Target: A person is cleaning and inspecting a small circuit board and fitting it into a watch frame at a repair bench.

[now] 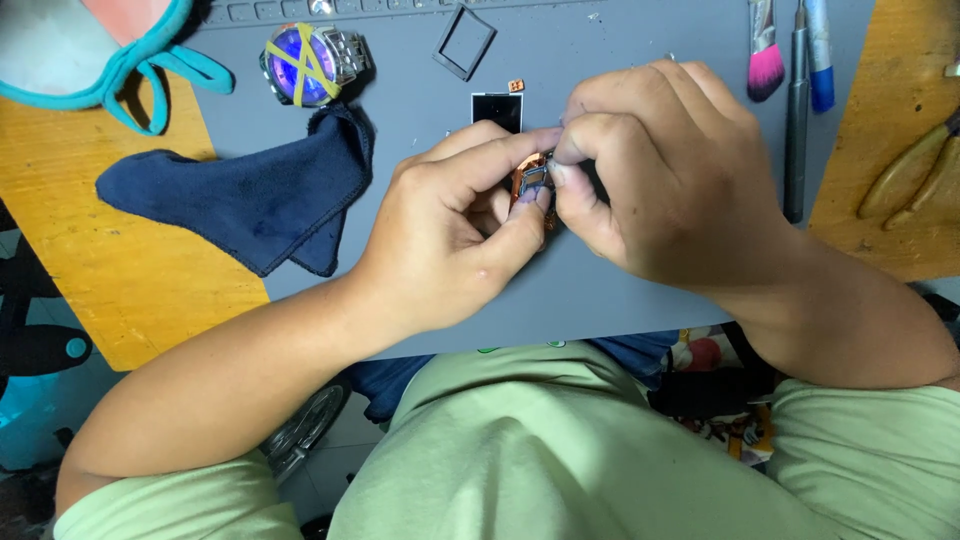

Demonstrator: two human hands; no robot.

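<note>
A single head-worn camera looks steeply down, close over the grey mat [600,290] on the desk [130,270] toward the person's lap.

Item held: small copper-toned rectangular watch case [533,186], pinched between left hand [455,225] and right hand [650,170], above the grey work mat [600,290].
Just behind the grip: black square glass panel [497,110]; further behind, black square frame [465,41].
Left of the grip: dark blue folded cloth [250,200], on mat and yellow wooden table [120,270].
Behind the cloth: steel wristwatch with taped blue dial [310,62].
Right of the grip: pink-bristled brush [765,55], grey pen-shaped tool [796,120]; beyond these, wooden-handled pliers [915,175].
</note>
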